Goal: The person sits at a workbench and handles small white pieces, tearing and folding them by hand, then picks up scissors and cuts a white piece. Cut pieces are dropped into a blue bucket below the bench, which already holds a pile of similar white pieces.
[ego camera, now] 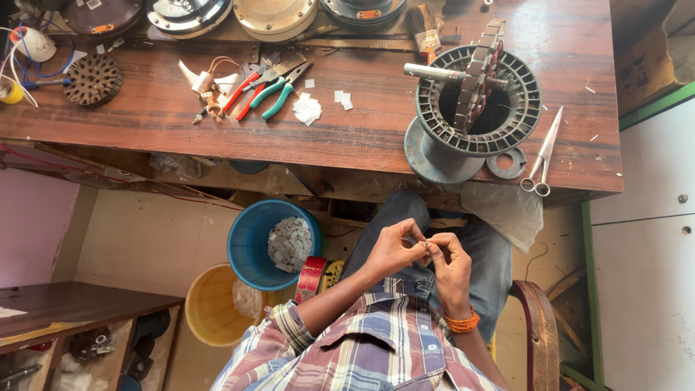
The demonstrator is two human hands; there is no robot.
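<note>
A small pale piece (427, 245), apparently a slip of insulation paper, is pinched between the fingertips of the left hand (391, 250) and the right hand (450, 264) over the lap, at lower centre of the frame. Both hands are closed on it. The step in hand is judged to be folding or shaping. The stator core (478, 101) stands on the wooden bench (362, 137) at upper right; pliers (279, 90) lie at upper centre.

Pliers (279, 90) left of stator (478, 101) on workbench (362, 134), bucket (264, 242) seemingly beneath
</note>
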